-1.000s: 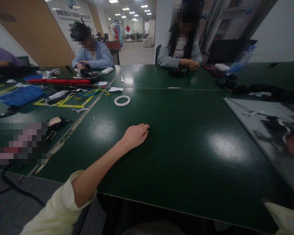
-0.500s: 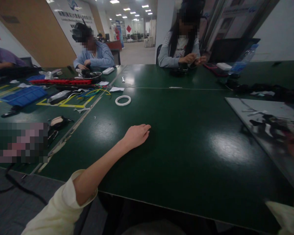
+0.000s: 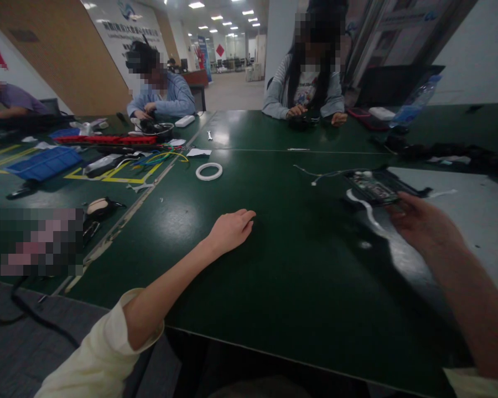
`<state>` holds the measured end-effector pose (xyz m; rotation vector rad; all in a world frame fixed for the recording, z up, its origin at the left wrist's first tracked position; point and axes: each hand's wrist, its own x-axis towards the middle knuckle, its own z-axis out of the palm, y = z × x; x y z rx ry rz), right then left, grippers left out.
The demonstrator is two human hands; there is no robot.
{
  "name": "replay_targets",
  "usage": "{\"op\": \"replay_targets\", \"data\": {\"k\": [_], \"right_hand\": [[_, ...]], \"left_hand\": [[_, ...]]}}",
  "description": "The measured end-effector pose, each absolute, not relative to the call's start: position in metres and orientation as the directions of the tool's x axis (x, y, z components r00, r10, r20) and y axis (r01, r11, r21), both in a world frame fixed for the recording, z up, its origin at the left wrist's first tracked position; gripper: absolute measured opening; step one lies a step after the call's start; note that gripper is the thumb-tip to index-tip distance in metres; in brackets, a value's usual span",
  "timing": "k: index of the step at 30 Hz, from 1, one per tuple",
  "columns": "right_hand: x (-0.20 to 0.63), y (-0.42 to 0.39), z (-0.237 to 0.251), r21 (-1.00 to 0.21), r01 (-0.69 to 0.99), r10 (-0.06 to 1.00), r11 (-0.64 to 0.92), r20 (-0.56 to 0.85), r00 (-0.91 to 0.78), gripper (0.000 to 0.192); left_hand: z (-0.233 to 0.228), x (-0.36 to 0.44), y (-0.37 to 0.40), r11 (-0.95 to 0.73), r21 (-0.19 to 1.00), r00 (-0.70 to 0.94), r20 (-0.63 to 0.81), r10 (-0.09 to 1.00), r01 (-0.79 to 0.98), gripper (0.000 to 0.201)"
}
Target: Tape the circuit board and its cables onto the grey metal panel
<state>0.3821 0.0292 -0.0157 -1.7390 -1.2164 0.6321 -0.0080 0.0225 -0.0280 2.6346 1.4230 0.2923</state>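
The right hand (image 3: 419, 224) grasped a circuit board in a dark case (image 3: 375, 185) by its near right end. The board was on the right side of the scene, at the left edge of a pale grey sheet (image 3: 485, 243), and it appeared to be held above the surface. Thin wires (image 3: 315, 176) trailed out to its left, and a white strip (image 3: 367, 207) hung on its near side (its lower end blurred into a glare on the green top).

The left hand (image 3: 232, 231) lay released on the bench (image 3: 274, 293), palm down, its fingers loosely bent and pointing right. Its forearm crossed the near edge of the bench, which sloped slightly nearer toward the right. Between the two hands ran a wide stretch of green top, giving the right hand room to travel left, and the same surface reached on toward the far seam.

A white ring (image 3: 208, 171) lay flat, farther off and a little left of the left hand, well apart from it. Beyond it was a small wrench (image 3: 209, 135). Farther left, past a lengthwise seam, stood a blue bin (image 3: 45, 164). Two co-workers sat along the far edge.
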Motion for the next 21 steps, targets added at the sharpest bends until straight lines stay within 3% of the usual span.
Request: {"op": "replay_targets", "data": {"k": [1, 3, 6, 11, 16, 18, 21], "right_hand": [[0.365, 0.027, -0.015, -0.955, 0.227, 0.922, -0.193, -0.097, 0.375, 0.015], [0.334, 0.022, -0.015, -0.953, -0.081, 0.923, -0.292, -0.303, 0.239, 0.006], [0.298, 0.014, -0.018, -0.914, -0.192, 0.917, -0.357, -0.382, 0.111, 0.015], [0.268, 0.002, -0.023, -0.878, -0.15, 0.891, -0.454, -0.442, -0.108, 0.041], [0.264, -0.004, -0.022, -0.865, -0.05, 0.85, -0.5, -0.479, -0.221, 0.028], [0.265, -0.004, -0.021, -0.871, 0.067, 0.835, -0.487, -0.486, -0.256, 0.028], [0.269, -0.002, -0.019, -0.851, 0.295, 0.807, -0.435, -0.514, -0.291, 0.043]], "left_hand": [[-0.027, -0.008, 0.022, -0.543, 0.214, 0.526, 0.134, 0.84, 0.812, 0.03], [-0.026, -0.007, 0.022, -0.54, 0.226, 0.504, 0.198, 0.841, 0.811, 0.03], [-0.025, -0.006, 0.021, -0.553, 0.248, 0.482, 0.292, 0.826, 0.796, 0.029], [-0.024, -0.004, 0.02, -0.611, 0.268, 0.506, 0.369, 0.779, 0.745, 0.03], [-0.022, -0.001, 0.015, -0.734, 0.243, 0.668, 0.305, 0.678, 0.634, 0.041], [-0.021, 0.002, 0.012, -0.798, 0.228, 0.76, 0.243, 0.602, 0.558, 0.046], [-0.021, 0.005, 0.008, -0.853, 0.233, 0.843, 0.175, 0.509, 0.467, 0.052]]}}
